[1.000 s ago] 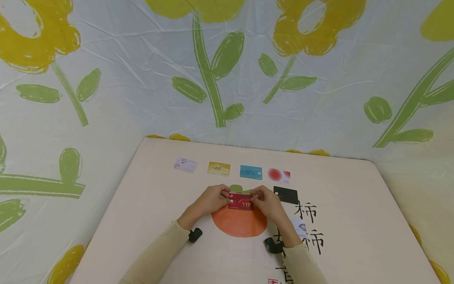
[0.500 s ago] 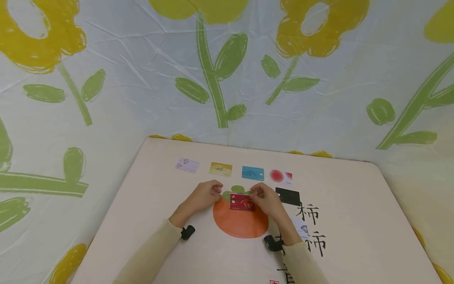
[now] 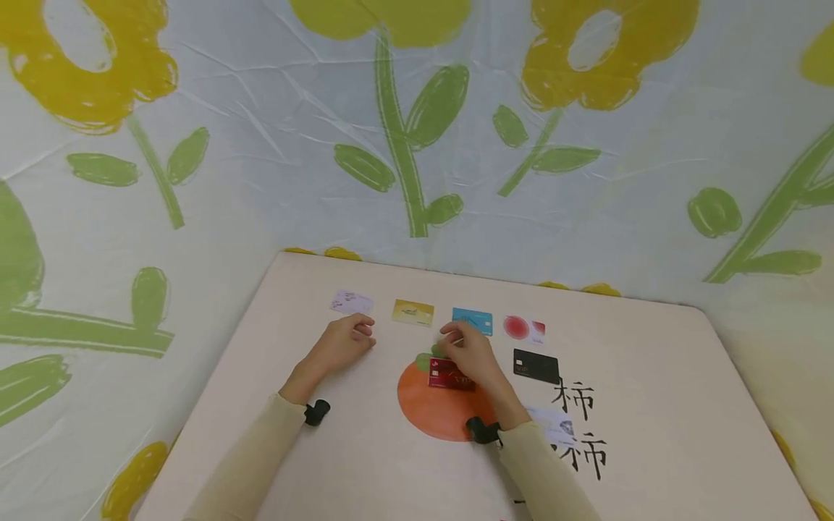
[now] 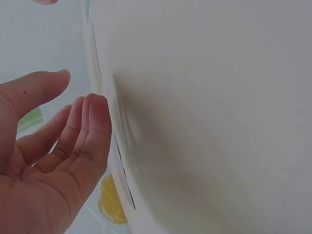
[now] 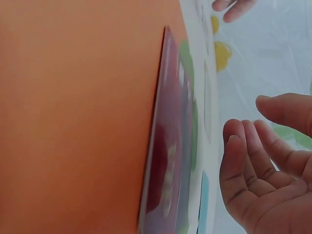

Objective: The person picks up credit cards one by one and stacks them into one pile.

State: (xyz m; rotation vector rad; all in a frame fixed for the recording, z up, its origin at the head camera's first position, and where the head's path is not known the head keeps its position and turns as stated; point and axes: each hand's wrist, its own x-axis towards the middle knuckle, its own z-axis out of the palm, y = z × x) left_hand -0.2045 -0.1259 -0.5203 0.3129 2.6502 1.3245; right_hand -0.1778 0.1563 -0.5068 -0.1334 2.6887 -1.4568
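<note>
A red VIP card (image 3: 444, 375) lies on the orange persimmon print of the tablecloth. My right hand (image 3: 470, 351) hovers over its upper right part, fingers loosely bent and holding nothing; in the right wrist view thumb and fingers stand apart beside the red card (image 5: 165, 146). My left hand (image 3: 340, 345) is over the cloth at the left, just below a lilac card (image 3: 352, 301). In the left wrist view its thumb and fingers (image 4: 97, 126) are apart with nothing between them. Behind the right hand lies a blue card (image 3: 478, 318), partly covered by it.
A gold card (image 3: 413, 312) and a white card with a red circle (image 3: 517, 328) share the back row. A black card (image 3: 536, 365) lies to the right, and a pale card (image 3: 550, 425) sits by the right forearm. Flowered cloth (image 3: 280, 181) hangs behind the table.
Both hands held the red card at first. The left hand has let go and moved left, then the right hand has let go too; the card stays on the print.
</note>
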